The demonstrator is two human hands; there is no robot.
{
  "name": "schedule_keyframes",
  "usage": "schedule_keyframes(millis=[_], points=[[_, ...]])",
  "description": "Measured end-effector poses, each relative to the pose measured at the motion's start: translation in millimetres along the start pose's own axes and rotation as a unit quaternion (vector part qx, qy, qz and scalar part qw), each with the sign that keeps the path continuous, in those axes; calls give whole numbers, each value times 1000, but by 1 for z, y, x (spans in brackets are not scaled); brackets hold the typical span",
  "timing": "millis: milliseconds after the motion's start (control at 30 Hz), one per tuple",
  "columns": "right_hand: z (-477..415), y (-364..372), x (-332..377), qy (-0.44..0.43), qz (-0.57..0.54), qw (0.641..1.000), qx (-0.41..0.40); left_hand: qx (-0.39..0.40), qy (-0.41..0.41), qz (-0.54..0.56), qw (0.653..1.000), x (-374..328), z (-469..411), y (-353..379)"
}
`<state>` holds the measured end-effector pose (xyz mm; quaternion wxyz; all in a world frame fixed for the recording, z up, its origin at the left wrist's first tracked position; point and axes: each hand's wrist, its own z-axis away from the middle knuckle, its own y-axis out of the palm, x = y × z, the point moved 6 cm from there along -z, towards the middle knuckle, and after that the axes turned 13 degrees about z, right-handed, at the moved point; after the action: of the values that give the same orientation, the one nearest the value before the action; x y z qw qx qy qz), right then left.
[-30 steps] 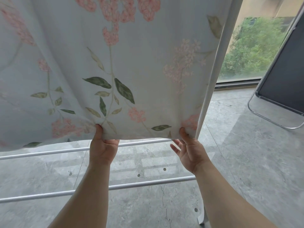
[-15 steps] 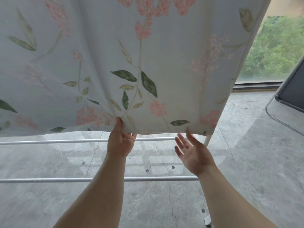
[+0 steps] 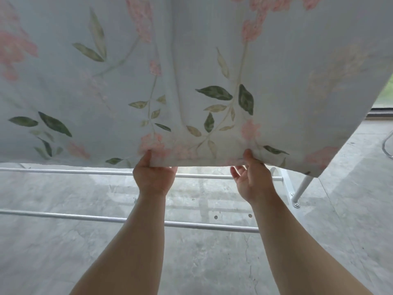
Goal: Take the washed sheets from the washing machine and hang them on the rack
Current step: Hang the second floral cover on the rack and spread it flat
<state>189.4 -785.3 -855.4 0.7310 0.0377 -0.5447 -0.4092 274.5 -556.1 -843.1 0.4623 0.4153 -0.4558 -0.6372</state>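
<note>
The sheet [image 3: 191, 60] is hanging from above the frame and filling the upper half of the view, with its hem lying above the two lower rails of the rack [image 3: 63, 217] and well off the floor [image 3: 202, 262]. You are holding that hem in both grips. The left grip [image 3: 154, 177] is pinching it, thumb on the near face and fingers going behind the cloth. The right grip [image 3: 252, 179] is pinching it nearer the right corner, with the cloth puckering under its thumb and its lower fingers showing loose beneath the edge. The sheet is reading as soft, thin and limp, with light passing through it. Coming from the wash, it is probably carrying some water weight and clinging to itself. It is offering no stiff part, so you are best taking hold along the hem or at a corner, keeping the grips spread and pulling evenly; a one-sided pull is likely to be dragging it along its bar. The bar carrying the sheet is lying out of view, so how much cloth is hanging on the far side cannot be told. The sheet's left end is running off the frame, the fingers behind the cloth are hidden, and the washing machine is not showing.
</note>
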Motion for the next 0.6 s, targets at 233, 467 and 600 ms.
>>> schedule_keyframes(millis=[233, 467, 600], points=[[7, 33, -28, 47, -79, 993, 68, -27, 75, 90, 993, -73, -4, -11], [34, 127, -101, 110, 32, 978, 176, -25, 40, 64, 997, -90, -7, -35], [28, 152, -114, 123, -39, 983, 128, -20, 26, 76, 997, -96, -9, -36]])
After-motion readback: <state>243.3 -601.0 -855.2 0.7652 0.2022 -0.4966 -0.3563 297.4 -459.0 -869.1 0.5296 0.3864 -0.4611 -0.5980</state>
